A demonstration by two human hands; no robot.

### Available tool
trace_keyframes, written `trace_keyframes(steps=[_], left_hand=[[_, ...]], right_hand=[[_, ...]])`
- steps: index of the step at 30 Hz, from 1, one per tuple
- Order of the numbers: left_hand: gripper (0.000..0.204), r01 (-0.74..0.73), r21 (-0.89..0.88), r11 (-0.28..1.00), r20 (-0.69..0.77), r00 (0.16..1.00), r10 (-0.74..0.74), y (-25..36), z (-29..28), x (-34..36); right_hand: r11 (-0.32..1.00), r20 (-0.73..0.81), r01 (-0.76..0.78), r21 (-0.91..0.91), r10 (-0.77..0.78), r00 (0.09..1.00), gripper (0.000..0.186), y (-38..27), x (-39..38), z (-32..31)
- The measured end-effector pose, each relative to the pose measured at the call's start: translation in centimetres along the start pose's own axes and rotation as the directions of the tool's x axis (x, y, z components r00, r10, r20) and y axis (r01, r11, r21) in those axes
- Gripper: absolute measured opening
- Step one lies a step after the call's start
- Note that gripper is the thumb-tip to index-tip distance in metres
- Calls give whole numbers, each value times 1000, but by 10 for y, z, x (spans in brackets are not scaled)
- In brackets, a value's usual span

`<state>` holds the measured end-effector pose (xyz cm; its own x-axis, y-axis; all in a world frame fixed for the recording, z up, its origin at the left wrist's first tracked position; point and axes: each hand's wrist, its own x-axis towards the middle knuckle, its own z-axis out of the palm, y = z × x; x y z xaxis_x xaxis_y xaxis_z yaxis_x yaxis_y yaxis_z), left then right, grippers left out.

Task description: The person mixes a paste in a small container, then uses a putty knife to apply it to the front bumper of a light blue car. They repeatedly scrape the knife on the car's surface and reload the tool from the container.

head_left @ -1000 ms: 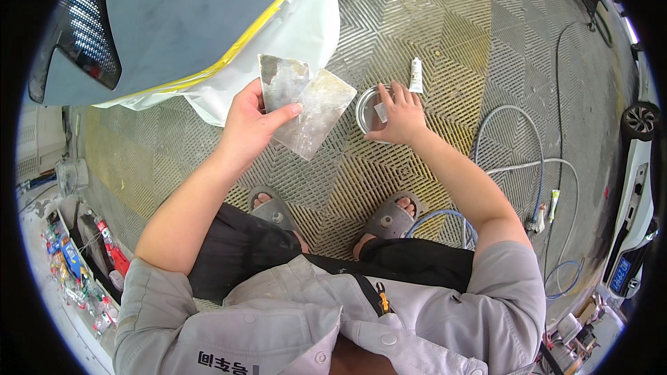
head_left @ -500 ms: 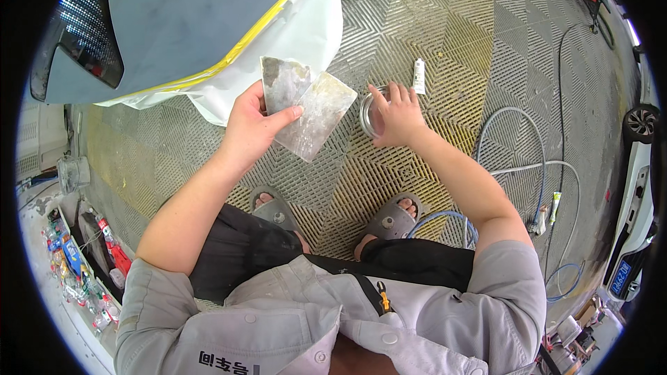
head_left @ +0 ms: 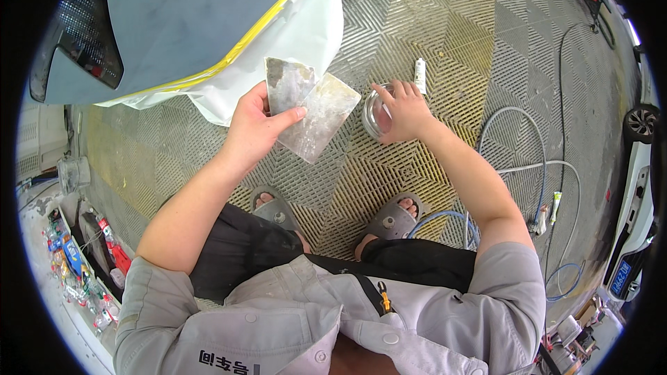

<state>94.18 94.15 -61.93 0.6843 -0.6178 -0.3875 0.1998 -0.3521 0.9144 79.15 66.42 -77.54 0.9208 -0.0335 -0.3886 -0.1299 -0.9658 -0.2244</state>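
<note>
Ribbed floor (head_left: 340, 194), lettered shirt (head_left: 292, 316); left grip (head_left: 254, 121) tight on plates (head_left: 321, 118), right grip (head_left: 406, 112) at round tin (head_left: 370, 114), hold unclear.

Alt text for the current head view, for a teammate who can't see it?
A person's left hand holds two flat, stained grey plates, fanned, while the right hand is spread over a shiny round container on the patterned floor. A white tube lies just beyond; at upper left, a grey-blue car panel is edged with yellow tape and white sheeting.
</note>
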Motion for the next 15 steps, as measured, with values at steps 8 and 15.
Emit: trace_keyframes(steps=[8,15], left_hand=[[37,13,12,1000,-3,1000,-13,2,0,-1],[36,-2,16,1000,5,1000,2,2,0,-1]], right_hand=[[993,-37,-37,-116,33,999,132,-17,-9,10],[999,-43,-40,-11,39,998,131,-12,-8,8]])
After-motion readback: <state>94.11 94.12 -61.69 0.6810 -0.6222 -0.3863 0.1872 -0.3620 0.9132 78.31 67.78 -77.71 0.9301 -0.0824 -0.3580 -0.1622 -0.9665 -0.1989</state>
